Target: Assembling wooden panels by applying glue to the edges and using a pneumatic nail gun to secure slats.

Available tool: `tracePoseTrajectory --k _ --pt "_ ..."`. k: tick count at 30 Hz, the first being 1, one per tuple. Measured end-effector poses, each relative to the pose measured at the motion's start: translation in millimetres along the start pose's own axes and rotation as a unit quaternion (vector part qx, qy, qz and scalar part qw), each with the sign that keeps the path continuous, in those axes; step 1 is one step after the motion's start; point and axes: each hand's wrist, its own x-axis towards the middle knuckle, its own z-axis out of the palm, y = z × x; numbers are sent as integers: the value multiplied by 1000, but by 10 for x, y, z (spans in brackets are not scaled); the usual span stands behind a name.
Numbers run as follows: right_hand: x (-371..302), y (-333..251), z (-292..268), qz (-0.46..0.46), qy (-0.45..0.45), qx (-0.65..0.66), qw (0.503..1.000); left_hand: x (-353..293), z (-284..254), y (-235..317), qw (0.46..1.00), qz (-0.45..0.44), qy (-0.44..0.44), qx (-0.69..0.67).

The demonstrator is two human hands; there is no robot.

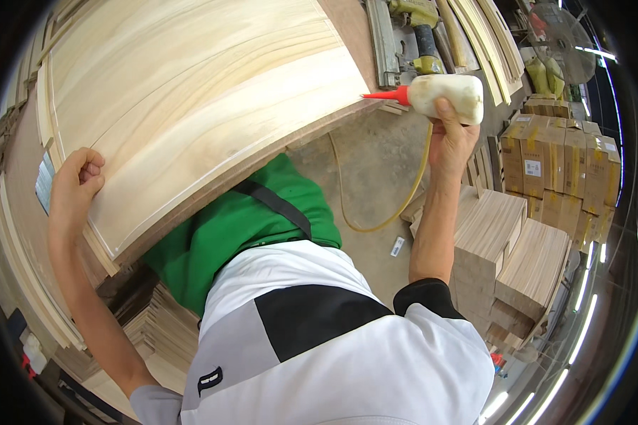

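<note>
White shirt (319, 354) below; right hand (450, 138) clamped on glue bottle (450, 95), left hand (74, 188) curled on wood panel (198, 99).

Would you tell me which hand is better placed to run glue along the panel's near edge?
Right: the right hand already holds the glue bottle, nozzle toward the wood panel; the left hand rests on it.
</note>
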Motion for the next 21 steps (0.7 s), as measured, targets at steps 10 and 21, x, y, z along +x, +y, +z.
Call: tracePoseTrajectory --k 10,21 --pt "299 -211 27 116 68 255 958 -204 55 114 983 120 85 107" --pt "1907 -102 1106 -89 -227 -560 792 -511 -143 -54 982 42 183 23"
